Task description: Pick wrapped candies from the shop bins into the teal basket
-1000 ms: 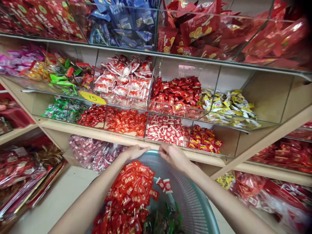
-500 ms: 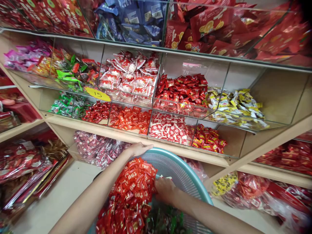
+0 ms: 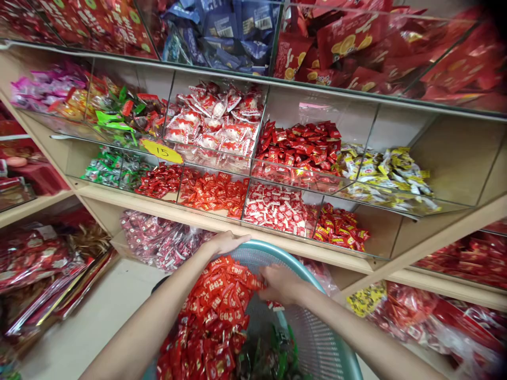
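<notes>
A large teal mesh basket [image 3: 332, 316] holds many red-wrapped candies [image 3: 217, 295] on its left side and dark and green-wrapped candies [image 3: 273, 351] lower down. My left hand [image 3: 226, 243] is closed over the far left rim of the basket, its thumb lying along the rim. Inside the basket, at the right edge of the red heap, my right hand [image 3: 279, 285] has its fingers curled down beside a red wrapper. The fingertips are partly hidden, and a few red and white wrappers show just below them.
Ahead stand wooden shelves [image 3: 182, 216] with clear bins of wrapped candy and a yellow price tag [image 3: 161, 151] marked 15. Bagged sweets [image 3: 158, 240] lie beneath at left, and more bags [image 3: 428, 316] sit at the lower right.
My right hand has risen and moved slightly right within the basket, showing more mesh and red-white wrappers below it. The basket's right side has shifted right. My left hand stays on the rim.
</notes>
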`<state>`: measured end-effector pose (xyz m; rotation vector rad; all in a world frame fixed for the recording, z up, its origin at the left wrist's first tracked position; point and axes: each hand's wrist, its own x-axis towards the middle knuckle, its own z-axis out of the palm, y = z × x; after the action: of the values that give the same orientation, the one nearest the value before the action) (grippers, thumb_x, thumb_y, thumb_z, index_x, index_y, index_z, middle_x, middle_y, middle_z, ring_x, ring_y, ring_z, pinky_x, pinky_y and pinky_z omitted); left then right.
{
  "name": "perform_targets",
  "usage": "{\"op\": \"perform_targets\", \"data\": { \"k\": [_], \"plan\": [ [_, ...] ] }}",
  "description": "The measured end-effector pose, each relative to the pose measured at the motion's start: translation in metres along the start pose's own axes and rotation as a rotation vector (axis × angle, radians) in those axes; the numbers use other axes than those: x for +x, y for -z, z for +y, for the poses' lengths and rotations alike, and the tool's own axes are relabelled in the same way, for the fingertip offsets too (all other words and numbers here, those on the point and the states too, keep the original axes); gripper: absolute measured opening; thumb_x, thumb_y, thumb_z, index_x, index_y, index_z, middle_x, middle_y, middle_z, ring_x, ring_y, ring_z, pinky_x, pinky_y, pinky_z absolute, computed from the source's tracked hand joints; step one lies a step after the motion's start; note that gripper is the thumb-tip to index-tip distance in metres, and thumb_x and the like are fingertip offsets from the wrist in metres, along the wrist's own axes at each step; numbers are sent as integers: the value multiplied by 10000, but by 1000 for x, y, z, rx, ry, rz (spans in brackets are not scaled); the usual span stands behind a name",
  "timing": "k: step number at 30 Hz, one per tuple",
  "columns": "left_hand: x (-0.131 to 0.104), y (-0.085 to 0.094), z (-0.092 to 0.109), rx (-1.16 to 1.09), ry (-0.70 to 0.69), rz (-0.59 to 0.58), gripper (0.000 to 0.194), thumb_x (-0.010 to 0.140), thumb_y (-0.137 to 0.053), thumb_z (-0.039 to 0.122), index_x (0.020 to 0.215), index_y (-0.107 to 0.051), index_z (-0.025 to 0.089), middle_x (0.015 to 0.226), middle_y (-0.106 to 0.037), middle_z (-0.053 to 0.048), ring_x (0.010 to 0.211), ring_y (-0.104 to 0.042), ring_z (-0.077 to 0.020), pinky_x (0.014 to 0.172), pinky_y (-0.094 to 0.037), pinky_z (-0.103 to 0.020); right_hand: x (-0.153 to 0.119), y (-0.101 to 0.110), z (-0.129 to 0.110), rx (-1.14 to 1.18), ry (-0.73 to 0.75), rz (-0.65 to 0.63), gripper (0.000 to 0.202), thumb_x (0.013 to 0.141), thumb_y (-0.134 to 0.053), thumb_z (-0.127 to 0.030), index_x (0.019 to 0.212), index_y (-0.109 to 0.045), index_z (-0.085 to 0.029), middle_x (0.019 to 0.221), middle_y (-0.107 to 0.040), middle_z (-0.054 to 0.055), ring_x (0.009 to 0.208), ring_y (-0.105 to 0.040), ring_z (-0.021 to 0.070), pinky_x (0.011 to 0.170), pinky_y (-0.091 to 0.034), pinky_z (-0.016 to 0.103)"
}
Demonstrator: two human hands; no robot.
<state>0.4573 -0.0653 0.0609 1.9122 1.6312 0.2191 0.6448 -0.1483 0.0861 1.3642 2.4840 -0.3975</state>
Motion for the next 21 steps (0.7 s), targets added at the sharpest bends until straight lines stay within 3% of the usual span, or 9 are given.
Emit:
{"op": "perform_targets", "data": {
  "k": [4, 7, 12, 21],
  "plan": [
    [4, -2, -4, -10, -11, -7, 676, 648, -360, 739, 698, -686, 149, 660, -666, -73, 663, -601, -232, 587, -383, -252, 19, 4, -5, -119, -112, 290, 324, 801, -472, -313, 1073, -484, -138, 863, -636, 87, 800, -608, 209, 639, -422, 263],
    [6, -4, -7, -6, -28, -4, 690, 651, -350, 745, 697, -691, 148, 682, -673, -85, 676, -602, -236, 594, -386, -259, 34, -3, -13, -225, -124, 370, 321, 835, -426, -254, 1125, -437, -117, 840, -631, 95, 767, -615, 208, 631, -426, 268],
    [8, -6, -10, -54, -60, -14, 694, 650, -350, 749, 792, -701, 168, 761, -688, -67, 741, -599, -231, 655, -397, -260, 50, -15, -16, -252, -102, 383, 273, 840, -430, -213, 1101, -437, -133, 845, -630, 98, 753, -617, 192, 627, -432, 255],
    [7, -5, -8, -19, -30, -12, 711, 649, -336, 751, 742, -698, 147, 714, -679, -82, 708, -595, -243, 622, -390, -268, 58, -25, -7, -198, -115, 295, 293, 837, -445, -194, 1121, -412, -132, 876, -626, 120, 835, -612, 229, 677, -441, 275]
  ]
}}
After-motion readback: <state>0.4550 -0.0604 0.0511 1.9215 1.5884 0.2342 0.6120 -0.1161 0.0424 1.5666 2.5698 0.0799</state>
